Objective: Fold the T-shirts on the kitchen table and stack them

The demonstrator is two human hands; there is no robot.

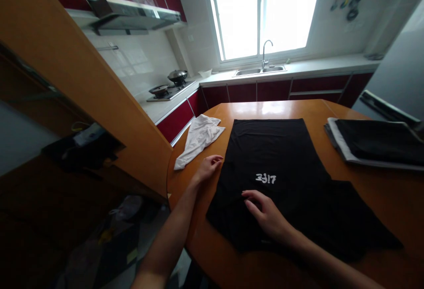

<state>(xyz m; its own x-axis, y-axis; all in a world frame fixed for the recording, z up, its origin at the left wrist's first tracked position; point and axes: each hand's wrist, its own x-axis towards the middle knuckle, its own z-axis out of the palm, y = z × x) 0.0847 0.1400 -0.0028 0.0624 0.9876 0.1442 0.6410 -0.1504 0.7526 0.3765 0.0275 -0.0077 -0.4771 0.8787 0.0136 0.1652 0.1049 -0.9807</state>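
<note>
A black T-shirt (281, 152) lies spread flat on the wooden table (212, 218), its hem toward the window and one sleeve out to the right. White lettering on it appears upside down from here. My left hand (208, 167) rests beside the shirt's left edge, fingers loosely curled, with the tips close to the fabric; no cloth shows between them. Over the shirt's near part, just below the lettering, is my right hand (263, 211), its thumb and bent fingers apart and holding nothing.
A crumpled white cloth (200, 136) lies at the table's left edge. On the right sits a stack of folded dark and white garments (374, 141). Beyond the table are a counter with a sink (260, 71), a stove (172, 91) and red cabinets. A wooden door frame (109, 99) stands on the left.
</note>
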